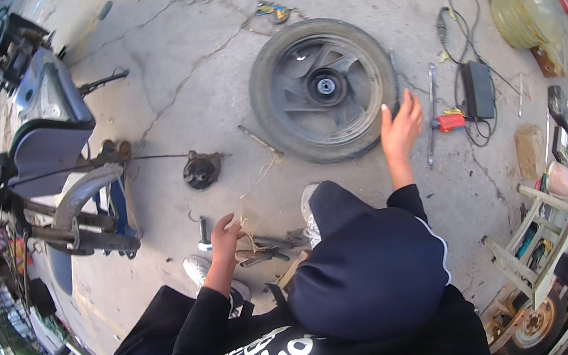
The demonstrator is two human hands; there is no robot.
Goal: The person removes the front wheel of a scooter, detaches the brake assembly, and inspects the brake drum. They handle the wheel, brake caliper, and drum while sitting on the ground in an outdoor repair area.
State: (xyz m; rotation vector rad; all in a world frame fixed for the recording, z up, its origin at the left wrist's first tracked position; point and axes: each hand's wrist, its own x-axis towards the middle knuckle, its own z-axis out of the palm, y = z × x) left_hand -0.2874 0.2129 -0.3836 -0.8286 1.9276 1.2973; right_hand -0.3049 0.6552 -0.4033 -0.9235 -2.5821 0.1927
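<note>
Holds right hand (402, 129) in spread grip beside wheel (326, 86), left hand (225, 240) near string (247, 225); cannot tell left grip's state

Wheel (327, 86) on ground (165, 44); motorcycle (47, 91) left; brake plate (201, 171) between; bar (431, 98) right

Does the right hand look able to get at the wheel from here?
Probably yes: the right hand, open, is at the near right edge of the wheel, with nothing visible blocking it.
</note>
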